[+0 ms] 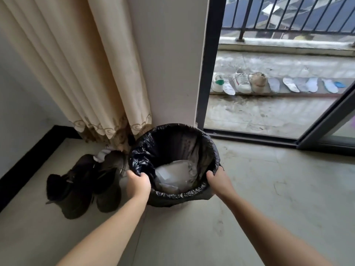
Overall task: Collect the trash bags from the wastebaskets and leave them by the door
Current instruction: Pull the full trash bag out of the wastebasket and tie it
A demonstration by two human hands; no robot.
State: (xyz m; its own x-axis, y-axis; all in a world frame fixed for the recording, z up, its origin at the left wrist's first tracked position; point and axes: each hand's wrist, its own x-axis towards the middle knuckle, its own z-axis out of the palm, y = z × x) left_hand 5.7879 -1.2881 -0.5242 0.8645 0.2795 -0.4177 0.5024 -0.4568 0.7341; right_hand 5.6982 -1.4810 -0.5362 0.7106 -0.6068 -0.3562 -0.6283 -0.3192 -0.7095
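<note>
A round wastebasket (201, 197) stands on the floor by the wall corner, lined with a black trash bag (172, 143) folded over its rim. Grey crumpled packaging (172, 175) lies at the bottom of the bag. My left hand (137, 182) grips the bag's edge at the near left of the rim. My right hand (218, 179) grips the bag's edge at the near right of the rim. The bag sits inside the basket.
A pair of dark shoes (82, 185) lies just left of the basket under a beige curtain (80, 73). To the right, an open sliding door frame (209, 73) leads to a balcony with sneakers and insoles (242, 81) on a step and a railing behind.
</note>
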